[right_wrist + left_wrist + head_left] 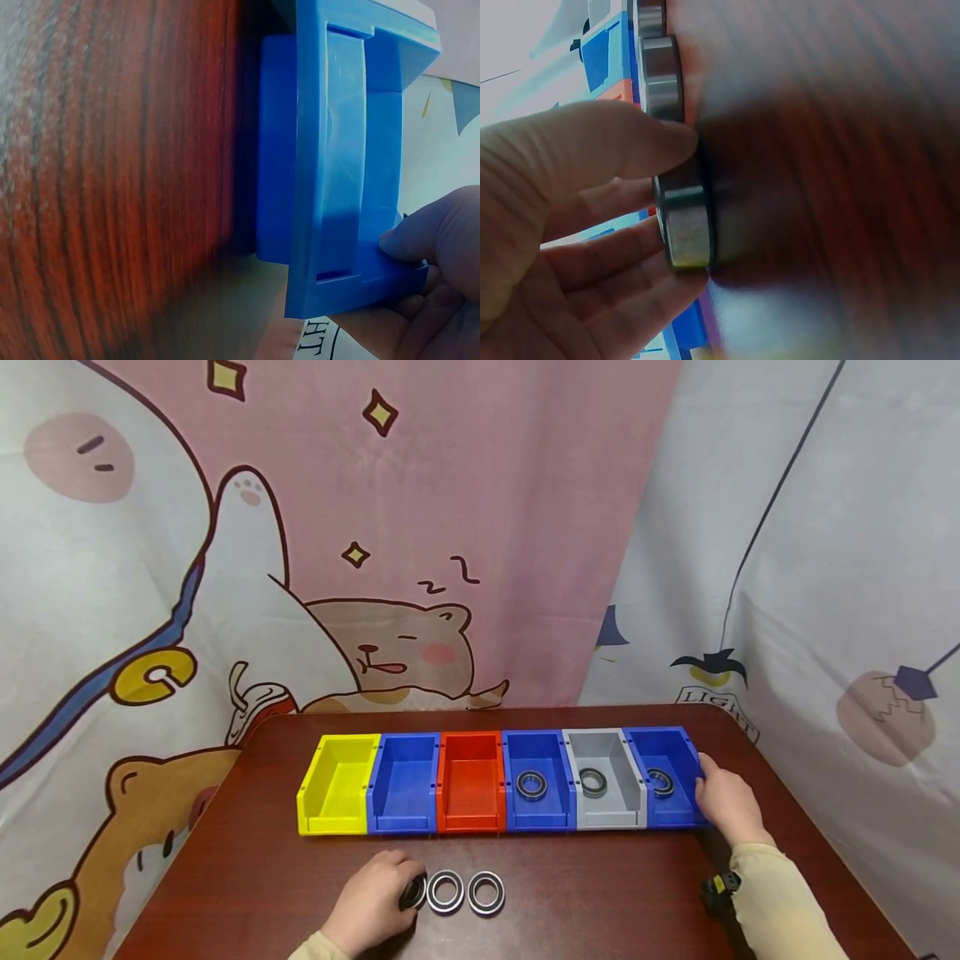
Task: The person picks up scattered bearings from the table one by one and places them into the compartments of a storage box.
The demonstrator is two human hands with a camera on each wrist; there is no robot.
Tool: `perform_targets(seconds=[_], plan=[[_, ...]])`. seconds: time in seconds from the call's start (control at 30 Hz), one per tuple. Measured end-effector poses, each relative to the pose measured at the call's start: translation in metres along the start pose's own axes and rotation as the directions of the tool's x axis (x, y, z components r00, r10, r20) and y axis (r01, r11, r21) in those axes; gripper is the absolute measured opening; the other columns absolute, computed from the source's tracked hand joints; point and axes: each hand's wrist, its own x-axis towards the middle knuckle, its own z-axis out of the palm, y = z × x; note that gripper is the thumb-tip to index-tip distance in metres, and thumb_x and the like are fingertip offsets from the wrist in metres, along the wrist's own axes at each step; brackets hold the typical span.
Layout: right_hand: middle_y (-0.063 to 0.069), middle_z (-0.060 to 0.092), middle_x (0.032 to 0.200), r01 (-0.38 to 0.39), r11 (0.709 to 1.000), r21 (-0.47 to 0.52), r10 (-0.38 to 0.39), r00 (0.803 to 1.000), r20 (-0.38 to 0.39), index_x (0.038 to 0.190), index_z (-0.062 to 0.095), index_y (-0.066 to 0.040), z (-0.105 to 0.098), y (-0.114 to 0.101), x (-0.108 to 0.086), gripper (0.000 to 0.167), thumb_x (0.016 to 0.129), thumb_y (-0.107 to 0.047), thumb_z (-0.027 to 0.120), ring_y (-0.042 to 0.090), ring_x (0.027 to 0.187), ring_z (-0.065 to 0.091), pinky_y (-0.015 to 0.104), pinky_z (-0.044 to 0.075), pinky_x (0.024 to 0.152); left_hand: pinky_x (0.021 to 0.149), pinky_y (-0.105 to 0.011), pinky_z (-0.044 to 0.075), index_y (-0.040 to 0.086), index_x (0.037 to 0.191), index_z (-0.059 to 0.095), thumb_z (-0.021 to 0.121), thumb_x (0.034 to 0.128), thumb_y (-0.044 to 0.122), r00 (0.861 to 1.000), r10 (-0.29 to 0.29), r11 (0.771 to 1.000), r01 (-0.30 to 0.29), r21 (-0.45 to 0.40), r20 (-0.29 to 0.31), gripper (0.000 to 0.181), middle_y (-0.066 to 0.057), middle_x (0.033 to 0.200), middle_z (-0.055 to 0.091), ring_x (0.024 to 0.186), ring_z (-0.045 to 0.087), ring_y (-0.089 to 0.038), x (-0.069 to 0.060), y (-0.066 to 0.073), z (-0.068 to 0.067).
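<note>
At the time of inspection, my left grip (378,897) was closed on a dark-sealed, ring-shaped bearing of silvery metal (412,892), with thumb and fingers curled about its outer edge. This item was at the left end of a row of three, low over the reddish-brown, wood-grained tabletop (592,893); whether its underside touched the surface could not be determined. Just to its right lay a second silvery ring-shaped bearing (446,909), flat, and beside that, a third of like pattern (486,910). My right grip (726,797) pinched the outer side wall of the blue plastic open-front bin at the right end (675,817), the thumb inside the wall and the fingers outside. Six bins stood side by side behind the loose bearings. From the left I recorded a yellow plastic bin (333,825), a blue plastic bin second in line (402,822), a red plastic bin (471,822), a blue plastic bin fourth in line (540,820), a grey plastic bin (611,818) and the blue one under my right grip. The last three contained one bearing each: the fourth (531,797), the grey (593,793) and the right-end bin (663,794). A printed pink-and-white fabric backdrop (525,527) hung behind the tabletop.
</note>
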Motion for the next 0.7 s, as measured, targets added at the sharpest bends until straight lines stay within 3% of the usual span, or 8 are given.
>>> perform_targets(seconds=[0.33, 0.53, 0.7], plan=[[0.044, 0.054, 0.116, 0.019, 1.000, -0.009, -0.019, 1.000, -0.021, 0.135, 0.039, 0.017, 0.000, 0.000, -0.001, 0.047, 0.094, -0.003, 0.051, 0.057, 0.096, 0.059, 0.065, 0.047, 0.081, 0.068, -0.034, 0.051, 0.012, 0.090, 0.071, 0.086, 0.0560, 0.015, 0.995, -0.041, 0.999, 0.042, 0.003, -0.094, 0.038, 0.004, 0.084, 0.059, 0.078, 0.056, -0.015, 0.003, -0.003, -0.006], [0.045, 0.051, 0.121, -0.006, 1.000, -0.005, 0.006, 1.000, 0.008, 0.138, 0.036, 0.018, 0.000, -0.001, 0.000, 0.050, 0.095, -0.003, 0.051, 0.058, 0.100, 0.057, 0.065, 0.046, 0.083, 0.076, -0.038, 0.055, 0.007, 0.101, 0.074, 0.089, 0.0605, 0.017, 0.990, -0.095, 0.995, 0.093, -0.019, -0.104, 0.045, -0.002, 0.093, 0.065, 0.084, 0.061, -0.019, 0.022, -0.001, -0.020], [0.045, 0.051, 0.120, -0.009, 1.000, -0.004, 0.009, 1.000, 0.004, 0.138, 0.037, 0.017, 0.000, -0.001, 0.000, 0.050, 0.095, -0.003, 0.051, 0.057, 0.099, 0.057, 0.065, 0.046, 0.082, 0.081, -0.041, 0.055, 0.007, 0.105, 0.074, 0.089, 0.0626, 0.018, 0.986, -0.103, 0.994, 0.097, -0.052, -0.133, 0.046, -0.005, 0.096, 0.067, 0.089, 0.062, -0.023, 0.043, 0.005, -0.029]])
